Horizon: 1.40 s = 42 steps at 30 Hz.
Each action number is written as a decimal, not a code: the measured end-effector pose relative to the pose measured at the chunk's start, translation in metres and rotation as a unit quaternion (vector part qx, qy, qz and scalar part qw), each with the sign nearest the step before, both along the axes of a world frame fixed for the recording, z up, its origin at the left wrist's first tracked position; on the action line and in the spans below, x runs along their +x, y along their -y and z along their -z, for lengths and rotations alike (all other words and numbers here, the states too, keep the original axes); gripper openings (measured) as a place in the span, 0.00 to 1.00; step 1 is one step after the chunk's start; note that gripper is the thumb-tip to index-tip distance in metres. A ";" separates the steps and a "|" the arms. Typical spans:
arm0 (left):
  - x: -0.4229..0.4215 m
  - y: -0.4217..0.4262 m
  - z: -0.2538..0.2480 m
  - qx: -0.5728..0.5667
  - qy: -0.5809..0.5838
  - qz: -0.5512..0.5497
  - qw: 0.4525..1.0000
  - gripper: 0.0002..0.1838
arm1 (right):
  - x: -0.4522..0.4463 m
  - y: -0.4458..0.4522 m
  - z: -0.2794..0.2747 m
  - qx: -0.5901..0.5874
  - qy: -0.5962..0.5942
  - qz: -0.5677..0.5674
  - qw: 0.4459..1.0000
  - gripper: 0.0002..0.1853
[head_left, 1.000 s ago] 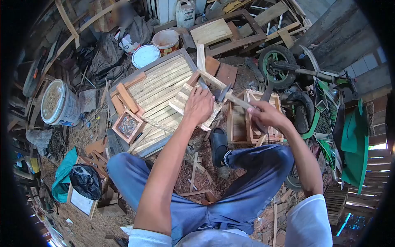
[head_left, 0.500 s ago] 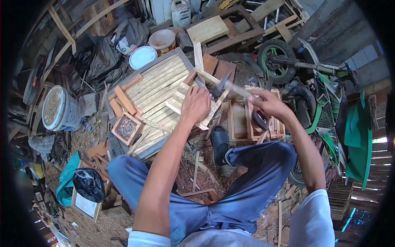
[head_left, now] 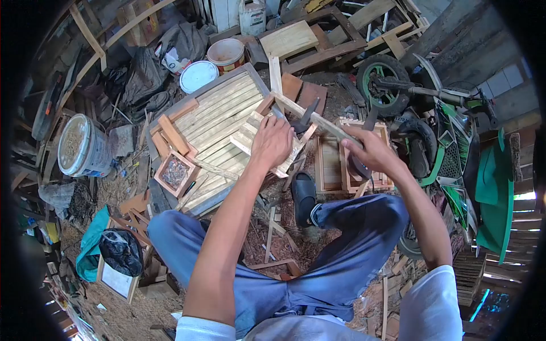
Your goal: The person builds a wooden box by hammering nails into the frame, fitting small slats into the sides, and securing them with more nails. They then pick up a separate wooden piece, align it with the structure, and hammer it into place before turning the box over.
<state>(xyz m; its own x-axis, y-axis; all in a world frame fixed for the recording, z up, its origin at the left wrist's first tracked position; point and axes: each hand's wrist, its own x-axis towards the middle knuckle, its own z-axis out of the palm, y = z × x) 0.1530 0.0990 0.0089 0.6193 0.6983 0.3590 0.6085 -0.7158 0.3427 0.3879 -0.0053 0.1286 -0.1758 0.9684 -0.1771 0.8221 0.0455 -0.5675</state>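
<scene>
My left hand (head_left: 272, 142) presses down on a small slatted wooden frame (head_left: 244, 140), its fingers bent over the far part. The frame lies on a larger slatted wooden panel (head_left: 222, 105) with a dark border. In my right hand (head_left: 371, 152) is a hammer (head_left: 331, 128), gripped by its wooden handle. The dark hammer head is at the frame's right side, close to my left fingertips; whether it touches the wood I cannot tell. Any nail there is hidden or too small to see.
A small wooden box of metal bits (head_left: 173, 172) sits on the panel's left corner, near loose wood strips (head_left: 173, 135). An open wooden box (head_left: 329, 165) stands right of my sandalled foot (head_left: 304, 196). Buckets (head_left: 85, 148), scrap wood and motorbike parts (head_left: 384, 85) surround me.
The hammer, blurred and tilted before, now appears sharp and lower at the frame's right side. My left hand stays in place on the frame.
</scene>
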 end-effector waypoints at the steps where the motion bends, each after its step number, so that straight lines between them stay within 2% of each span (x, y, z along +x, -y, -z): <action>1: -0.001 0.001 0.000 0.000 -0.001 0.002 1.000 0.15 | -0.007 0.004 -0.004 -0.030 0.008 -0.006 0.999 0.18; 2: -0.002 0.000 -0.001 -0.003 0.001 0.000 1.000 0.15 | -0.012 0.006 -0.009 -0.057 0.018 -0.011 0.998 0.18; 6: 0.002 0.000 0.001 0.000 0.008 -0.001 1.000 0.15 | -0.014 0.016 -0.002 0.072 0.013 0.052 0.996 0.15; 9: -0.002 0.001 0.002 0.004 0.007 -0.001 1.000 0.14 | -0.022 0.033 0.015 0.060 0.053 0.004 0.997 0.13; 10: -0.001 0.000 0.001 0.005 0.008 0.003 1.000 0.14 | -0.025 0.035 0.014 0.074 0.007 -0.003 0.997 0.11; 13: -0.001 -0.001 0.004 0.033 0.005 0.004 0.999 0.14 | -0.047 0.041 0.007 0.086 -0.047 0.125 0.987 0.11; 14: -0.001 0.001 0.006 0.026 0.004 0.001 1.000 0.14 | -0.051 0.042 0.012 0.077 -0.019 0.144 0.986 0.12; 17: 0.000 0.001 0.001 0.022 0.005 0.001 1.000 0.14 | -0.042 0.043 0.022 0.020 0.030 0.054 0.998 0.14; 21: 0.000 0.000 0.003 0.018 0.004 -0.001 1.000 0.15 | -0.059 0.042 0.009 0.092 -0.047 0.178 0.979 0.16; 22: 0.000 0.000 0.003 0.015 0.000 0.000 1.000 0.15 | -0.055 0.042 0.004 -0.044 -0.006 0.170 0.984 0.19; 25: 0.000 0.000 0.002 0.021 0.011 -0.002 1.000 0.15 | -0.044 0.042 0.010 0.012 -0.001 0.097 0.995 0.25; 28: 0.000 -0.001 0.004 0.025 0.004 0.000 1.000 0.14 | -0.055 0.043 0.007 0.075 -0.067 0.185 0.978 0.28; 31: 0.000 0.001 0.002 0.025 0.002 0.003 1.000 0.14 | -0.044 0.041 0.017 -0.026 -0.003 0.082 0.996 0.29; 32: 0.001 0.000 0.001 0.023 0.003 0.007 1.000 0.14 | -0.040 0.040 0.016 -0.004 0.014 0.076 0.997 0.28; 35: -0.001 0.001 0.004 0.018 0.006 0.003 1.000 0.14 | -0.045 0.031 0.011 0.057 -0.098 0.150 0.982 0.28; 36: -0.001 0.002 0.003 0.022 0.007 0.004 1.000 0.14 | -0.038 0.029 0.008 0.009 -0.077 0.101 0.992 0.27; 38: 0.001 0.000 0.002 0.030 0.009 0.006 0.999 0.14 | -0.022 0.017 0.004 -0.081 -0.056 0.073 0.992 0.27; 42: 0.000 0.000 0.003 0.010 0.002 0.008 1.000 0.14 | -0.017 0.002 -0.012 -0.142 -0.030 0.062 0.987 0.25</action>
<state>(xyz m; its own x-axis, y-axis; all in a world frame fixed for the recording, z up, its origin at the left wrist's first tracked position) 0.1532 0.0995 0.0060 0.6281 0.6814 0.3756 0.5961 -0.7317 0.3306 0.3707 -0.0073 0.1405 -0.0781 0.8958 -0.4375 0.7756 -0.2211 -0.5912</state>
